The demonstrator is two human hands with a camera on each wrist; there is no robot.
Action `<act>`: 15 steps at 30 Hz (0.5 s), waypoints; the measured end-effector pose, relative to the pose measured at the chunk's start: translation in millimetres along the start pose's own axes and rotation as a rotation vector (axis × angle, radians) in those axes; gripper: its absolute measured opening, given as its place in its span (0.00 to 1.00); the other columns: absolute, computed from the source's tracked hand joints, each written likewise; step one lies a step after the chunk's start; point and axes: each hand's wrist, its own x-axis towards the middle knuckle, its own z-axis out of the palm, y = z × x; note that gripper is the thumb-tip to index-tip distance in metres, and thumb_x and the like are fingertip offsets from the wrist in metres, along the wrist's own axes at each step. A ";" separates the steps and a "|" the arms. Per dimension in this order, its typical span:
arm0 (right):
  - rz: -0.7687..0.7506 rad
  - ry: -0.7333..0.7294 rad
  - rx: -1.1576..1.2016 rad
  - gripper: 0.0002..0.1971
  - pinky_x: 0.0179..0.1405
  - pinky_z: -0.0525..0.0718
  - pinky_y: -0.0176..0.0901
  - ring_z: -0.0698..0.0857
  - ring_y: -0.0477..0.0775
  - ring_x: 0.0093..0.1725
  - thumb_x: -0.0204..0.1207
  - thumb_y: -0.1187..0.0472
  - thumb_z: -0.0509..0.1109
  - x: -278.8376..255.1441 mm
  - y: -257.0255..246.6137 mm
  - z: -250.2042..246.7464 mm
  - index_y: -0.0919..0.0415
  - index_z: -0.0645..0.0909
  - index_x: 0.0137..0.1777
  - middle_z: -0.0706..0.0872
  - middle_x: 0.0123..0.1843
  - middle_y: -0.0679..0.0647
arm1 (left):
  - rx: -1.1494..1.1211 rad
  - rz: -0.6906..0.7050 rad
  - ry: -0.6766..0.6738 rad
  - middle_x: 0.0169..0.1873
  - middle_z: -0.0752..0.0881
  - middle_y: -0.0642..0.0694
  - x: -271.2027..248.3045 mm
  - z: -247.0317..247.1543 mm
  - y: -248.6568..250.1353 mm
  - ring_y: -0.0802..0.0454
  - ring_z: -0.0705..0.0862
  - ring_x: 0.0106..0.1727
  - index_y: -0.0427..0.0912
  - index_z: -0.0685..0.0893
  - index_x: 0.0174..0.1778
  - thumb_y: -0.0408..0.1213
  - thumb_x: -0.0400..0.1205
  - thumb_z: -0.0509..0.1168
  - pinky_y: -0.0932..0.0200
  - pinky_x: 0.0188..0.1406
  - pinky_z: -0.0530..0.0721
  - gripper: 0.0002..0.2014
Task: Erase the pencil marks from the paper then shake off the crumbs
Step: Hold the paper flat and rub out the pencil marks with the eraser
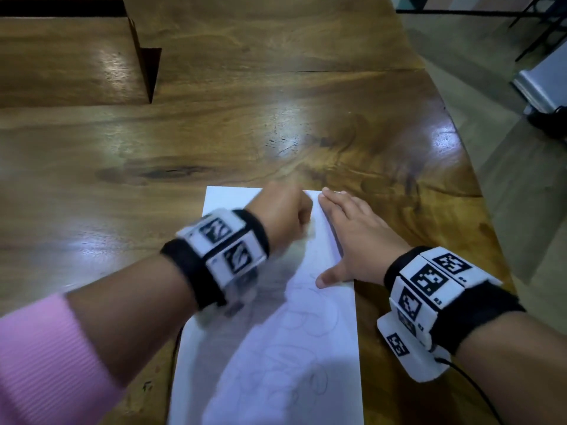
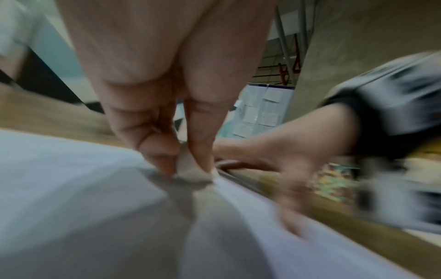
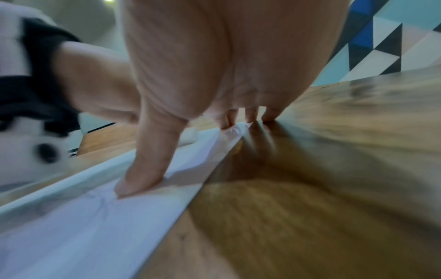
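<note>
A white sheet of paper with faint looping pencil marks lies on the wooden table. My left hand is curled over the sheet's upper part, blurred by motion, and pinches a small pale eraser against the paper. My right hand lies flat with straight fingers along the paper's right edge, thumb pressed on the paper, fingertips at its far corner.
The table's curved right edge runs close to my right wrist, with floor beyond. A raised wooden block stands at the back left. A black cable trails from the right wristband.
</note>
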 end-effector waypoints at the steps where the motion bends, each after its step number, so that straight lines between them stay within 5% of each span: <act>1: -0.003 0.008 0.005 0.68 0.80 0.44 0.43 0.37 0.48 0.83 0.54 0.36 0.80 0.3 0.4 0.5 0.53 0.37 0.84 0.36 0.84 0.41 | 0.011 0.043 -0.061 0.21 0.74 0.55 -13.6 4.3 -1.0 0.53 0.74 0.34 0.40 0.86 0.33 0.28 0.70 0.66 0.68 0.28 0.66 0.05; 4: -0.004 0.011 0.021 0.69 0.81 0.45 0.43 0.37 0.47 0.83 0.53 0.36 0.81 0.7 1.6 1.4 0.53 0.37 0.84 0.35 0.84 0.41 | 0.001 0.071 -0.102 0.27 0.81 0.54 -24.0 7.0 -2.9 0.52 0.76 0.35 0.40 0.87 0.36 0.29 0.71 0.67 0.75 0.29 0.69 0.04; 7: -0.004 0.006 0.020 0.69 0.82 0.45 0.44 0.36 0.47 0.83 0.53 0.35 0.80 0.3 2.2 1.6 0.52 0.37 0.84 0.35 0.83 0.40 | -0.019 -0.066 0.050 0.42 0.90 0.40 14.1 -7.3 1.0 0.43 0.84 0.46 0.37 0.86 0.44 0.29 0.73 0.65 0.63 0.42 0.74 0.07; 9: -0.002 0.004 0.017 0.68 0.82 0.45 0.44 0.36 0.47 0.83 0.54 0.35 0.80 0.0 2.1 1.3 0.52 0.36 0.84 0.34 0.83 0.40 | -0.007 -0.063 0.078 0.39 0.89 0.41 23.5 -12.4 1.4 0.42 0.84 0.46 0.36 0.86 0.42 0.26 0.72 0.64 0.63 0.39 0.71 0.07; 12: -0.006 0.003 0.019 0.68 0.82 0.44 0.43 0.36 0.47 0.83 0.54 0.35 0.80 0.4 2.0 1.5 0.52 0.37 0.84 0.35 0.84 0.40 | 0.050 0.035 -0.097 0.27 0.78 0.51 -11.8 -2.5 -3.5 0.49 0.75 0.37 0.39 0.85 0.36 0.27 0.70 0.64 0.65 0.31 0.62 0.06; 15: -0.010 0.004 0.024 0.68 0.82 0.44 0.43 0.36 0.47 0.83 0.54 0.35 0.80 0.6 3.3 2.3 0.52 0.37 0.84 0.34 0.84 0.41 | 0.048 0.066 -0.143 0.35 0.85 0.46 -26.6 1.5 -5.3 0.51 0.74 0.38 0.40 0.85 0.37 0.29 0.71 0.64 0.67 0.33 0.62 0.05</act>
